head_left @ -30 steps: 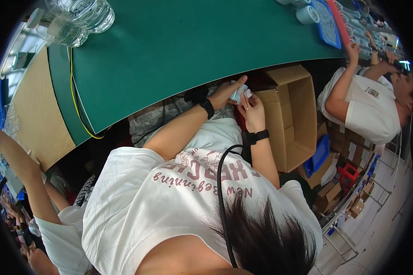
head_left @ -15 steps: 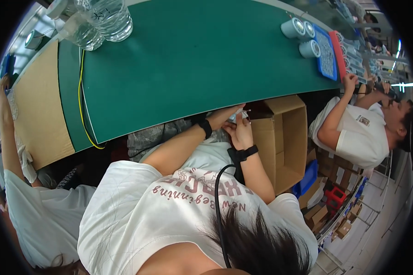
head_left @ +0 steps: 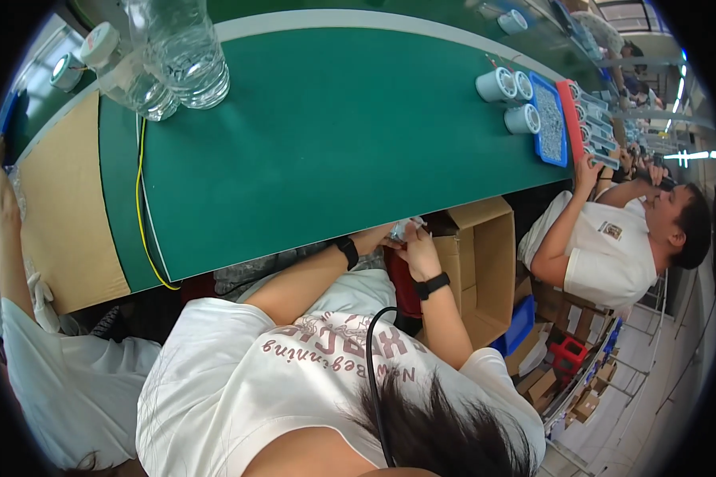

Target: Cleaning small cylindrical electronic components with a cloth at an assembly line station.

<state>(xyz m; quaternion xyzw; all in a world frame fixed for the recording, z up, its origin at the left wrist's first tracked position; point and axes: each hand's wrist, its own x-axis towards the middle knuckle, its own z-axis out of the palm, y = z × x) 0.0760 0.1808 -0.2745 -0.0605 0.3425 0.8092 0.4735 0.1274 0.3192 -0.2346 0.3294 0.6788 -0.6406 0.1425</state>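
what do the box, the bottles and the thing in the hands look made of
Box: likely cardboard, matte; plain brown panels with crisp folds.
Bottles: probably clear plastic, glossy; see-through walls with bright highlights.
Held thing: perhaps plastic, slightly shiny; pale, but too small and covered to be sure.

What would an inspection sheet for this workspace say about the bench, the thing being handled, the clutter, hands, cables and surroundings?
Surface: green tabletop, with a flat cardboard sheet at its left.
Job's things: one small pale item, partly covered by fingers; its exact kind cannot be told.
Clutter: two clear bottles upper left; three pale cylindrical parts beside a blue tray; an open cardboard box right of the hands.
Hands: right hand grips the item; left hand is beside it, fingers mostly hidden.
Cables: yellow cable on the table's left; black cable over the wearer's shirt.
Surroundings: co-worker at right; another person's arm at left.
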